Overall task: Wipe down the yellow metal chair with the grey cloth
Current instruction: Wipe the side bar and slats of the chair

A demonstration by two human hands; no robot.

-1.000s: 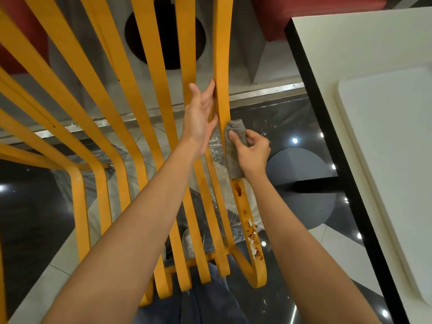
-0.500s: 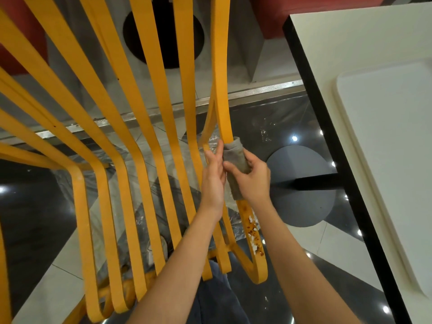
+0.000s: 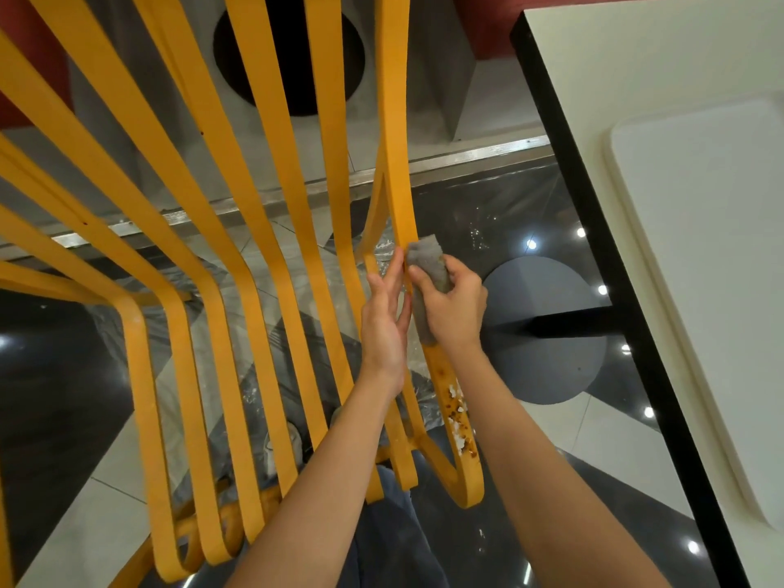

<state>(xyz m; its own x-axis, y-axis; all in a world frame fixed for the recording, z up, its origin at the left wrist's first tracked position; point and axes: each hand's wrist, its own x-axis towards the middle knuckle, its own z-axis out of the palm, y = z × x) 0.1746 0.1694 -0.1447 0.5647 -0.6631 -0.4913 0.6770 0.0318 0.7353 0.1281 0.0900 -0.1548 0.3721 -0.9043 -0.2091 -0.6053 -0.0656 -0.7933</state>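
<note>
The yellow metal chair [image 3: 271,231] fills the left and middle of the view as long flat slats that curl under near me. My right hand [image 3: 456,309] grips the folded grey cloth [image 3: 426,258] and presses it against the rightmost slat [image 3: 394,133]. Below the cloth, that slat carries white and reddish-brown specks [image 3: 458,413] down to its curled end. My left hand [image 3: 384,320] lies against the left side of the same slat, fingers straight and pointing up, right beside the cloth.
A white table with a black edge [image 3: 594,248] runs along the right, very close to the slat. Its round grey base [image 3: 547,333] stands on the glossy dark floor. Clear plastic sheeting [image 3: 237,375] lies under the chair. My trouser legs [image 3: 382,545] show below.
My left hand slid down the slat from well above the cloth to right beside it. The right hand and cloth stayed at about the same place on the slat.
</note>
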